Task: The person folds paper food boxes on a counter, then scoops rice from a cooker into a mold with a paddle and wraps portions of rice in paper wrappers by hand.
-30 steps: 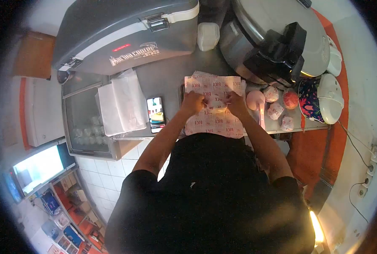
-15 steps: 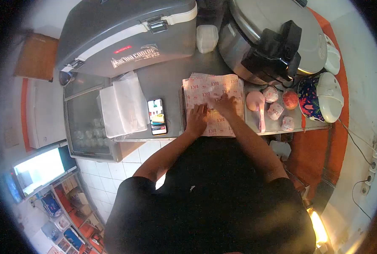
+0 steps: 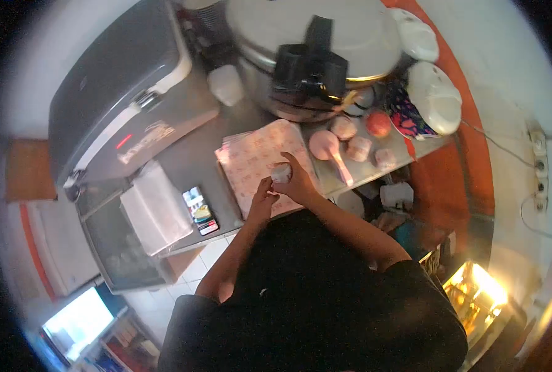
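A small white paper-wrapped ball (image 3: 281, 173) is held up over a stack of printed pink wrapping paper (image 3: 254, 155). My right hand (image 3: 298, 183) curls around its right side, thumb and fingers closed on it. From the lower left, my left hand (image 3: 264, 199) meets the same ball with bent fingers; its fingertips are partly hidden. Several more wrapped balls (image 3: 358, 149) sit on the counter right of the paper, near a pink ladle (image 3: 330, 152) and a red ball (image 3: 378, 124).
A large steel cooker (image 3: 257, 80) with a black handle stands behind the paper. At the left are a grey cooler box (image 3: 164, 118), clear plastic sheets (image 3: 156, 208) and a lit phone (image 3: 200, 211). A patterned pot with a white lid (image 3: 434, 99) stands near the counter's right end.
Both hands lay on the paper stack before; now they are raised together around a wrapped ball. The camera view has turned, shifting the counter and everything on it.
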`<state>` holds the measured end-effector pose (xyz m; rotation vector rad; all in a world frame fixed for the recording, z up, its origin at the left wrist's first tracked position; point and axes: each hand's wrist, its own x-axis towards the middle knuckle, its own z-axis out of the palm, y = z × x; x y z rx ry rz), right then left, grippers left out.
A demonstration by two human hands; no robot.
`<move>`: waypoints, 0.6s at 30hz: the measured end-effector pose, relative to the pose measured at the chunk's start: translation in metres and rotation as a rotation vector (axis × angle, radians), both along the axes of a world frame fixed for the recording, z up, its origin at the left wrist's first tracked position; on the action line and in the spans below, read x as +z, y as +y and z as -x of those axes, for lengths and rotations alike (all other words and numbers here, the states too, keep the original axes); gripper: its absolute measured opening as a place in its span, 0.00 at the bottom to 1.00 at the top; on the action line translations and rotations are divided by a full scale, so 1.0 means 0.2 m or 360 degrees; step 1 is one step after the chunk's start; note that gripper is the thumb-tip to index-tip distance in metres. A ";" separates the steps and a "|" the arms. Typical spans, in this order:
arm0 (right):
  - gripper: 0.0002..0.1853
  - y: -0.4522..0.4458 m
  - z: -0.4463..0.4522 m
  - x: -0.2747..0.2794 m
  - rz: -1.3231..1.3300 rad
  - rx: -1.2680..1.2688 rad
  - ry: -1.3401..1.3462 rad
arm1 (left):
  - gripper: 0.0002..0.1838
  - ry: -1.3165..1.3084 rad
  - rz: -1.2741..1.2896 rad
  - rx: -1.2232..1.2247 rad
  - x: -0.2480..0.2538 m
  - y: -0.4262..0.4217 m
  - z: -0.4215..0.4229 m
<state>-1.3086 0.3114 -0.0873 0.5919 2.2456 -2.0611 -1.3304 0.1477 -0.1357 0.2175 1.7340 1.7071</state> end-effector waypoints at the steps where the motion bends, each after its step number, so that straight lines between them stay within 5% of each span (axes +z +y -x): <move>1: 0.44 0.03 -0.03 0.02 0.0259 -0.0028 0.0041 | 0.31 -0.0138 0.0086 -0.0110 0.09 0.04 0.02; 5: 0.37 0.29 -0.19 0.18 -0.0028 -0.0077 -0.0193 | 0.32 -0.0044 0.0080 -0.0461 -0.01 0.23 0.04; 7: 0.34 0.43 -0.33 0.16 -0.0028 -0.0193 -0.0108 | 0.28 0.1289 0.0255 -0.0928 0.09 0.40 0.07; 9: 0.34 0.57 -0.45 0.18 0.0127 -0.0310 -0.0006 | 0.26 0.1307 0.0114 -0.0969 0.28 0.66 0.04; 11: 0.32 0.70 -0.53 0.22 0.0381 -0.0936 -0.0200 | 0.24 0.1326 -0.0014 -0.0999 0.32 0.94 0.02; 12: 0.27 0.86 -0.64 -0.11 0.0178 -0.1150 -0.0047 | 0.23 0.1469 0.0142 -0.0819 0.28 1.07 0.01; 14: 0.29 1.02 -0.72 -0.08 -0.0021 -0.1402 -0.0125 | 0.21 0.1619 0.0296 -0.0656 0.26 1.25 0.08; 16: 0.32 1.11 -0.77 0.11 0.0176 -0.1734 -0.0117 | 0.22 0.2426 0.0637 -0.0755 0.27 1.36 0.21; 18: 0.33 1.26 -0.92 -0.11 0.0050 -0.1656 -0.0218 | 0.22 0.2525 0.0745 -0.0904 0.04 1.42 0.31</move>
